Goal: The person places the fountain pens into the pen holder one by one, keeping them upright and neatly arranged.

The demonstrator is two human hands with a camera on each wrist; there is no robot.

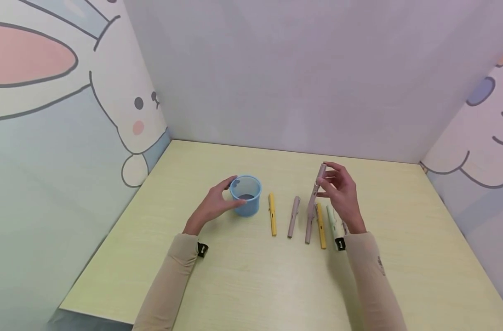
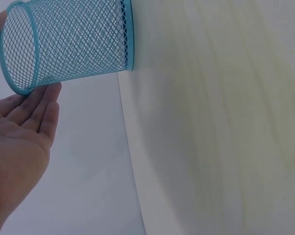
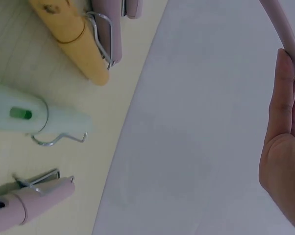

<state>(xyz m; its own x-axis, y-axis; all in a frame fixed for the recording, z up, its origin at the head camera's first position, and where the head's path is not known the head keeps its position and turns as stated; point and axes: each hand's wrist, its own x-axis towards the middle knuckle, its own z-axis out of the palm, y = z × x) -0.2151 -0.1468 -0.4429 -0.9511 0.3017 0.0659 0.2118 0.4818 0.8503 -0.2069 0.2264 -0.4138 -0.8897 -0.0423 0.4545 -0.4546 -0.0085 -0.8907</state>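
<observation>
A blue mesh pen cup stands upright on the table. My left hand holds it from the left side, thumb at the near side and fingers at the back; the left wrist view shows the fingers on the cup's rim. My right hand pinches a mauve pen between thumb and fingers, tilted steeply above the row of pens. Beneath it lies another mauve pen, beside a yellow pen. A second yellow pen and one more mauve pen lie nearer the cup.
A pale green pen and a pink pen lie below the right wrist, partly hidden in the head view. The pale wooden table meets a plain back wall. Side walls carry cartoon drawings.
</observation>
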